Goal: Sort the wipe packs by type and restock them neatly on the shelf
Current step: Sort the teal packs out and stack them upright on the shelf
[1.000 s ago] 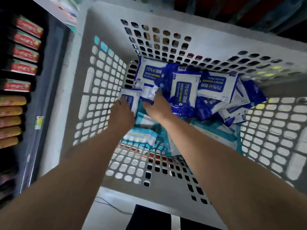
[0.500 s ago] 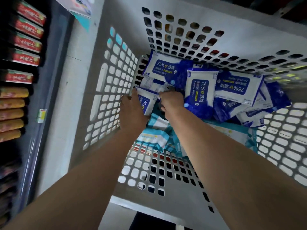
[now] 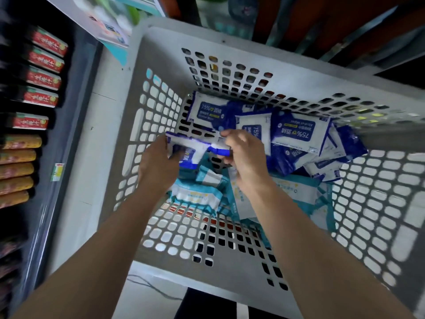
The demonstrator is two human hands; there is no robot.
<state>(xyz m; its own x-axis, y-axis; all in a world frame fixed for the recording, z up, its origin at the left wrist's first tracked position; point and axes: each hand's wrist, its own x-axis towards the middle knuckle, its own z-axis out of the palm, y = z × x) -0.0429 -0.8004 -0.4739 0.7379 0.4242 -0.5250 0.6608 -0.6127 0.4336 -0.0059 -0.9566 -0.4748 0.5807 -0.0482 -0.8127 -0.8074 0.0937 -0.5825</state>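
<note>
Head view: inside the grey perforated basket (image 3: 161,54), the left hand (image 3: 158,168) clasps a blue wipe pack (image 3: 190,147) by its left end while the right hand (image 3: 247,162) pinches the right end; one pack or two, I cannot tell. More blue packs (image 3: 299,134) lie heaped at the basket's far side, teal packs (image 3: 195,198) nearer, partly under the hands.

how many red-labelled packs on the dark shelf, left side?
5, in one column: top red-labelled pack, second, third, fourth, lowest, just above the yellow packs. More may be hidden in the blur above.
</note>
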